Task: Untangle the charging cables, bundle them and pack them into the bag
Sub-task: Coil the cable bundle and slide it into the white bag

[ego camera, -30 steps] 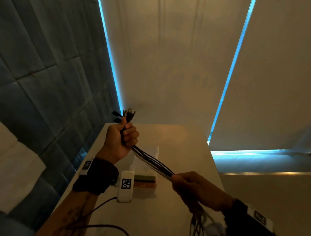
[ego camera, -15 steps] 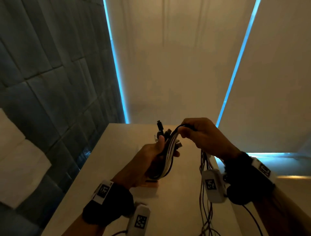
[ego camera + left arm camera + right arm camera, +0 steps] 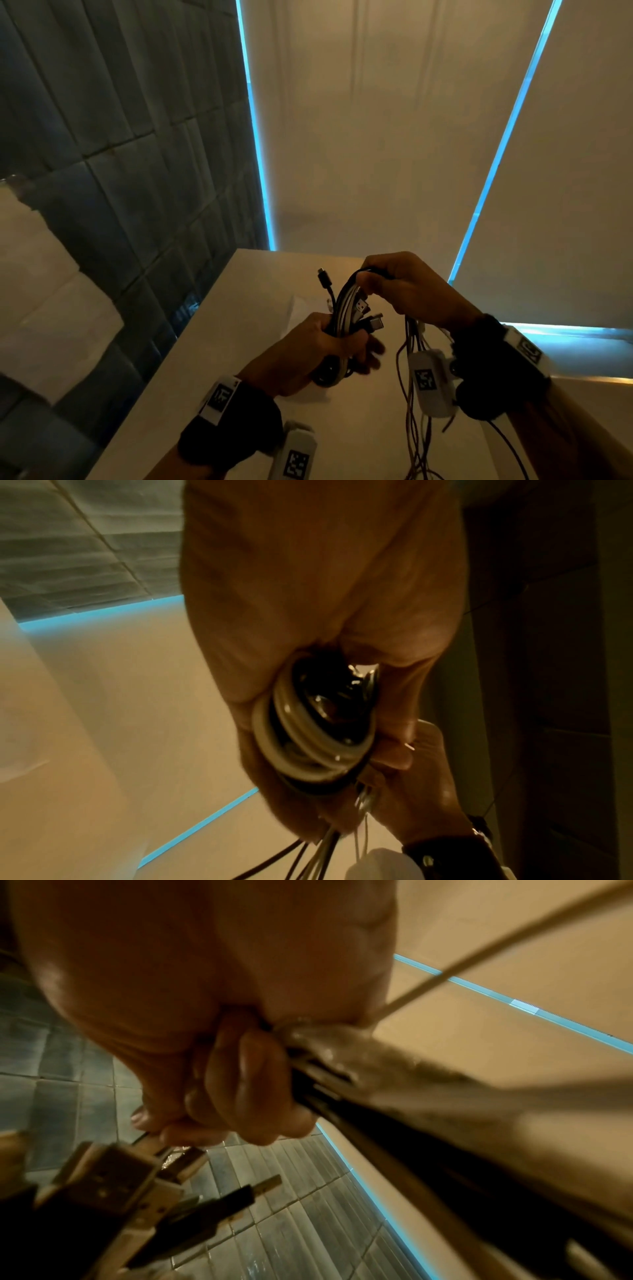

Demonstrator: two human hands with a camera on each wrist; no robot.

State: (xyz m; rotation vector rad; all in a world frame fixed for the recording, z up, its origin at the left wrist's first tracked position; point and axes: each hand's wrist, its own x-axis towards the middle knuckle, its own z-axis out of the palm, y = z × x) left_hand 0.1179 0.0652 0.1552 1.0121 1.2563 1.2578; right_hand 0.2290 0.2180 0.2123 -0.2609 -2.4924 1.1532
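Observation:
A bundle of black and white charging cables (image 3: 344, 308) is folded into a loop above the pale table (image 3: 219, 342). My left hand (image 3: 329, 346) grips the lower bend of the loop; the wrist view shows the cable coils (image 3: 308, 739) inside that fist. My right hand (image 3: 397, 284) pinches the top of the fold, its fingers (image 3: 240, 1085) curled round the cable strands (image 3: 342, 1096). Several USB plugs (image 3: 366, 313) stick out between the hands, and plug ends (image 3: 137, 1185) show close up. The loose cable tails (image 3: 414, 411) hang under the right hand. No bag is in view.
A blue-grey tiled wall (image 3: 120, 154) runs along the table's left side. Beige blinds (image 3: 376, 120) with bright blue gaps stand behind the far edge. A pale sheet or pouch (image 3: 301, 308) lies on the table behind the hands.
One second ago the hands held the cables stretched apart. My right hand has come up and over to the left hand, folding the cables into a loop. The tails now hang at the right.

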